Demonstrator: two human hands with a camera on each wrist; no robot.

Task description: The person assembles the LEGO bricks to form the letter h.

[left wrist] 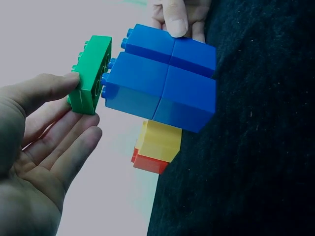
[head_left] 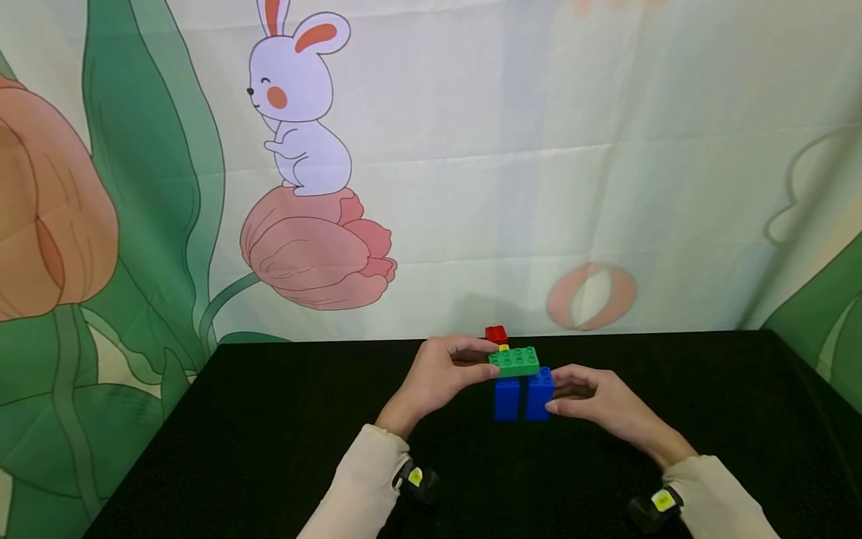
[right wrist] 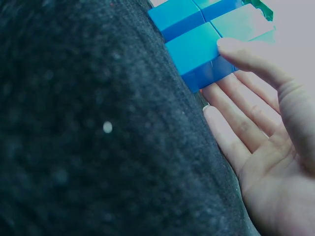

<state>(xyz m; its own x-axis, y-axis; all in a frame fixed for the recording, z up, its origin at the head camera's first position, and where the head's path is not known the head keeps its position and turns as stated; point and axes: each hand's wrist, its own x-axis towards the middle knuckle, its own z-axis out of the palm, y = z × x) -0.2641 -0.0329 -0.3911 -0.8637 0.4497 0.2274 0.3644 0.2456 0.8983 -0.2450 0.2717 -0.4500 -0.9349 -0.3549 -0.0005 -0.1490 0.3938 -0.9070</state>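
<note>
My left hand pinches a green building brick between thumb and fingers. In the left wrist view the green brick is just above the studs of two blue brick towers, with a narrow gap to them. The left blue tower and the right blue tower stand upright side by side, each made of two stacked bricks. My right hand holds the right tower, its thumb on the near face and its fingers behind. In the right wrist view the thumb lies on the blue tower.
Behind the towers stand a yellow brick and a red brick, partly hidden in the head view. A black cloth covers the table. At its back edge hangs a pale curtain printed with a rabbit and flowers.
</note>
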